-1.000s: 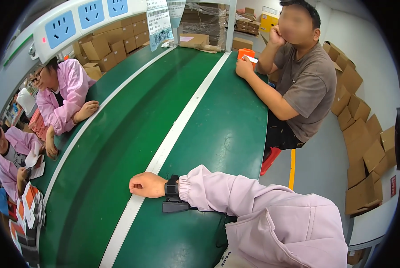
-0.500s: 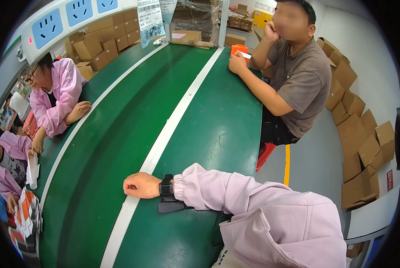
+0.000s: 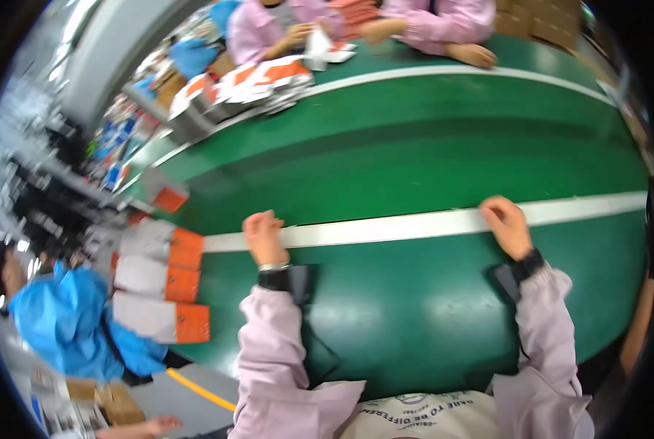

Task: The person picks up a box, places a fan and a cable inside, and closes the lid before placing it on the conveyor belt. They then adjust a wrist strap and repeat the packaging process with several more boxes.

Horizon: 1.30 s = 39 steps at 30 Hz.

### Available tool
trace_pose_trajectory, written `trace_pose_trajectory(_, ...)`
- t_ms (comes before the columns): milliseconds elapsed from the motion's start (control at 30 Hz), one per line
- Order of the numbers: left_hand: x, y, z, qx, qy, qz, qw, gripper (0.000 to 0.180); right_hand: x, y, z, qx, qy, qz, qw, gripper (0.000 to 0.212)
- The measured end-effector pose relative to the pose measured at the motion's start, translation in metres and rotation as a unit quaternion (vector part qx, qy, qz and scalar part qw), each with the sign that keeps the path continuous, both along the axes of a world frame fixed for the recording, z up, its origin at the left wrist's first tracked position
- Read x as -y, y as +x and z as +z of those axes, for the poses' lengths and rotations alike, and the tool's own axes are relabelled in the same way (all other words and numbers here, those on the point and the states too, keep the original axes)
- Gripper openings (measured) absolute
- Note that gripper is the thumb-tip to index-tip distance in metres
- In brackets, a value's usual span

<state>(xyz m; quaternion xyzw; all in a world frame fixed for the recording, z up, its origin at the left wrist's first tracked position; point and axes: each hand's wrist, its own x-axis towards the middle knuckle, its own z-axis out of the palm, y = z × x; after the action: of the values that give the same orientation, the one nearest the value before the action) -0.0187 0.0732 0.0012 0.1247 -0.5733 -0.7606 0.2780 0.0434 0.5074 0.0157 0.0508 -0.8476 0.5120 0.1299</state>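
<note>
Resting curled and empty on the white stripe [image 3: 414,225] of the green belt [image 3: 429,146]: left hand [image 3: 262,233], right hand [image 3: 505,224], each grip loosely closed.

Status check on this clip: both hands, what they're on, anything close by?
Left hand and right hand loosely curled, empty, resting on the white stripe of the green belt. White-and-orange boxes lie beside the left hand, apart.

Green conveyor belt [image 3: 429,168], white stripe [image 3: 385,228] running along it. Left hand [image 3: 262,235] and right hand [image 3: 505,225] rest on stripe, fists loosely curled, holding nothing. White-and-orange boxes [image 3: 167,282] lie at belt's left end. More white-and-orange packs [image 3: 262,79] piled on far edge.
</note>
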Motion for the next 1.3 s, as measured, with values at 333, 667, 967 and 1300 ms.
trace_pose_trajectory(333, 0.013, 0.018, 0.006, 0.005, 0.037, 0.018, 0.999, 0.014, 0.014, 0.004, -0.007, 0.064, -0.031, 0.009, 0.997, 0.006)
trace_pose_trajectory(667, 0.013, 0.015, 0.007, 0.009, 0.042, 0.022, 0.999, 0.012, 0.011, -0.002, -0.007, 0.052, -0.016, 0.007, 0.999, 0.005)
trace_pose_trajectory(967, 0.012, 0.012, 0.006, 0.001, 0.057, 0.019, 0.998, 0.013, 0.008, -0.003, -0.012, 0.050, -0.017, 0.007, 0.999, 0.006)
trace_pose_trajectory(1300, 0.012, 0.011, 0.006, 0.001, 0.057, 0.018, 0.998, 0.012, 0.007, -0.002, -0.008, 0.067, -0.022, 0.002, 0.997, 0.008)
